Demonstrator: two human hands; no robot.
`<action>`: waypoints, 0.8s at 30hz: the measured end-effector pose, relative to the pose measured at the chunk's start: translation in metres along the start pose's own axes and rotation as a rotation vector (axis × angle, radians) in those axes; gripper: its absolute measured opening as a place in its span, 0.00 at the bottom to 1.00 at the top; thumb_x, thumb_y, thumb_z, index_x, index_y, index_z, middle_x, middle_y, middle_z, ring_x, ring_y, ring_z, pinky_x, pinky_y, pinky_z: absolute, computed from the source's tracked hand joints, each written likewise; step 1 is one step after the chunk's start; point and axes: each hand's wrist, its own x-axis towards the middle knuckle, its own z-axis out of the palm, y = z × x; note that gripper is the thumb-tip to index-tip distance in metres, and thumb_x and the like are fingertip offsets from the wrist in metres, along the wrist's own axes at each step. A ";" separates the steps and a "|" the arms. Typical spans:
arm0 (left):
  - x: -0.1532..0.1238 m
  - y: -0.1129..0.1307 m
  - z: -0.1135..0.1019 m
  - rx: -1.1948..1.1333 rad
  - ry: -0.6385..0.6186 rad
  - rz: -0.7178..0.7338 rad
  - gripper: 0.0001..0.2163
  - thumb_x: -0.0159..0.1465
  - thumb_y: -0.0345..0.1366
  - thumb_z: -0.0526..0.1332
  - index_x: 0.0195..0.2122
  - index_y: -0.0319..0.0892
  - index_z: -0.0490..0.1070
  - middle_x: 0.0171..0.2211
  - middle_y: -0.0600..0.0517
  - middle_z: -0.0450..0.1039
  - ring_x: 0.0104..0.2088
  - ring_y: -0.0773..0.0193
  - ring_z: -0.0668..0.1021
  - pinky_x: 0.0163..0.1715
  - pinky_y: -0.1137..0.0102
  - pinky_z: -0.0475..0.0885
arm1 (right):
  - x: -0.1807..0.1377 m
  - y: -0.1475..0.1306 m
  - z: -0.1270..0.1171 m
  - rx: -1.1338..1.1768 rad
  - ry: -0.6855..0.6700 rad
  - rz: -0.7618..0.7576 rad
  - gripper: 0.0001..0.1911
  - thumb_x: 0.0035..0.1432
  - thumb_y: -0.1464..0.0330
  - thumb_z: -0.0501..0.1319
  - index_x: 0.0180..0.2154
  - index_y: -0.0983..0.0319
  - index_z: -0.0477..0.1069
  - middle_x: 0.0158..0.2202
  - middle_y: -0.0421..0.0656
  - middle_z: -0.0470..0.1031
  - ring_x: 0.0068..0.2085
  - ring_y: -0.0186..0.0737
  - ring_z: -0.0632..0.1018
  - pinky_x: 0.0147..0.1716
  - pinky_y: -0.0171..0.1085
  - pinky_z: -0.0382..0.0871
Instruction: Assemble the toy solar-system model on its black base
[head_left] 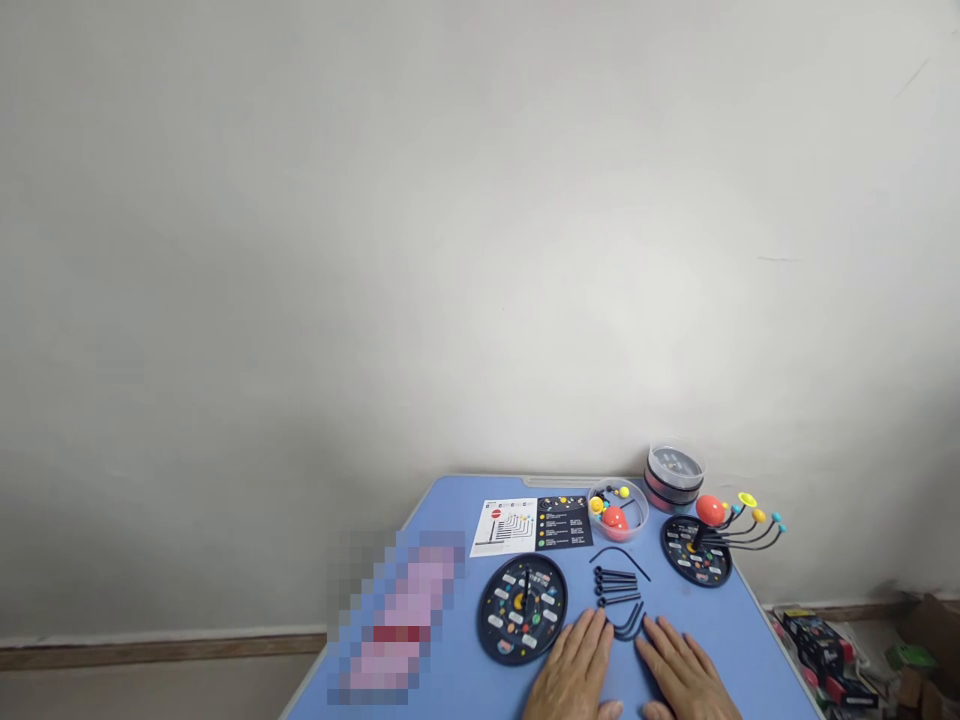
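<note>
Nearest the camera, both hands lie flat on the blue table [739, 625]. The left hand [574, 668] and right hand [684, 678] are palm down with fingers stretched out and lightly spread, gripping nothing. Between the fingertips and just beyond them lie the black rods [621, 598], loose on the table: some curved, some straight with knobbed ends. The nearest curved ones sit right at the fingertips.

Left of the rods there's a round black base disc [523, 607] with a short post at its middle. Farther back lies an instruction sheet [531, 523]. Right of it, a clear bowl [636, 522] holds an orange-red ball, yellow balls and small dark bits. To the right stands an assembled model [709, 535] with balls on arms. Farthest back is a lidded round tub [674, 478], its contents too small to make out.
</note>
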 end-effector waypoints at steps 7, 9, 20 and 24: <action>-0.002 -0.004 0.001 -0.039 0.049 0.016 0.35 0.67 0.45 0.59 0.70 0.40 0.45 0.61 0.43 0.68 0.58 0.52 0.73 0.55 0.63 0.71 | 0.007 -0.001 -0.003 -0.104 0.072 -0.048 0.30 0.65 0.51 0.55 0.63 0.57 0.62 0.57 0.45 0.73 0.53 0.46 0.78 0.45 0.36 0.73; -0.002 -0.004 0.001 -0.035 0.066 0.021 0.35 0.68 0.45 0.59 0.70 0.40 0.45 0.61 0.43 0.68 0.58 0.52 0.73 0.55 0.63 0.71 | 0.007 -0.002 -0.003 -0.111 0.083 -0.047 0.29 0.65 0.51 0.55 0.63 0.57 0.63 0.56 0.46 0.74 0.52 0.46 0.79 0.45 0.36 0.73; -0.005 -0.004 -0.006 0.010 0.083 0.039 0.33 0.69 0.46 0.56 0.70 0.38 0.47 0.59 0.43 0.71 0.57 0.55 0.74 0.54 0.66 0.70 | 0.013 -0.005 -0.014 -0.069 0.107 -0.032 0.26 0.64 0.51 0.56 0.58 0.56 0.69 0.54 0.46 0.76 0.50 0.46 0.80 0.43 0.35 0.75; -0.015 -0.005 -0.009 0.080 0.129 0.080 0.28 0.70 0.47 0.55 0.67 0.37 0.55 0.56 0.45 0.74 0.55 0.58 0.75 0.52 0.69 0.71 | 0.014 -0.002 -0.027 -0.011 0.124 0.091 0.20 0.66 0.58 0.56 0.54 0.59 0.73 0.52 0.46 0.78 0.49 0.46 0.81 0.43 0.36 0.77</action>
